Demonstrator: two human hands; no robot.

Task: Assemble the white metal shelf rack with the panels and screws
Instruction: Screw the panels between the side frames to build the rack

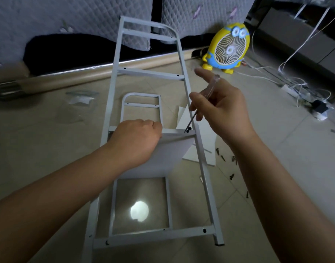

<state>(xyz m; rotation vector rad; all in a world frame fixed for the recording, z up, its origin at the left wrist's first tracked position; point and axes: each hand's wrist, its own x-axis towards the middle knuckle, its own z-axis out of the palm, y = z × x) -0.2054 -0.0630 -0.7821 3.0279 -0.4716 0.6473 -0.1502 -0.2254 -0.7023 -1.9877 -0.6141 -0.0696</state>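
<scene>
Two bare forearms reach in from the bottom edge. Under them lies the nearest crossbar of a tall white metal frame (159,236), with one dark screw hole near each end. Through the frame a round patch of light (139,211) shines on the tiled floor (49,139).

There are two frames. The tall one rises at a tilt away from the viewer. A second frame (142,94) lies flat on the floor beneath it, its rounded top showing between the tall one's rails.

The left hand (138,141) has its fingers curled tight over the upper edge of one white panel (168,154), holding it against a middle crossbar. The right hand (221,109) grips one screwdriver (216,79) with a clear handle. Its thumb and lower fingers are closed round the tool while the index finger sticks out straight. The tip of the shaft sits on a black screw (189,128) at the right end of that crossbar.

To the right, at least five loose screws (222,157) are scattered over the tiles, just beside spare panels (208,137) that lie overlapped; I make out at least two. To the left lies a clear plastic bag (81,99).

Farther back stand one yellow fan (229,48), a tangle of white cables (290,86) and a quilted bedcover (68,16) hanging over the bed's edge.
</scene>
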